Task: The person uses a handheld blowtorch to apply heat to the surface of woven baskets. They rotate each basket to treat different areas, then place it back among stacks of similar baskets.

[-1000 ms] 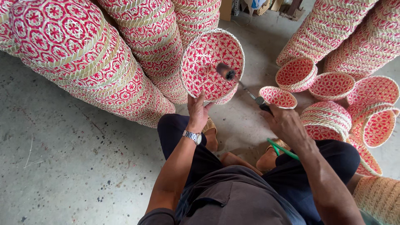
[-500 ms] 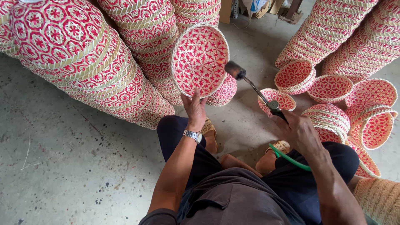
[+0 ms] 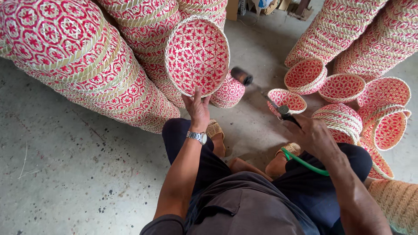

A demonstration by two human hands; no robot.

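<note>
left hand (image 3: pixel 198 109) grasping woven basket (image 3: pixel 197 56) rim, right hand (image 3: pixel 311 135) clenched on torch wand (image 3: pixel 265 93), basket stacks (image 3: pixel 87 65) crowding both sides, green hose (image 3: pixel 302 162) at the knee

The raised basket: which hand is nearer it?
Left. The left hand grips the raised basket by its lower rim; the right hand is off to its right, holding a torch with a green hose.

red-white star-weave basket (image 3: pixel 197 56), green hose (image 3: pixel 305 162), grey concrete floor (image 3: pixel 65 174), silver watch (image 3: pixel 197 137)
</note>
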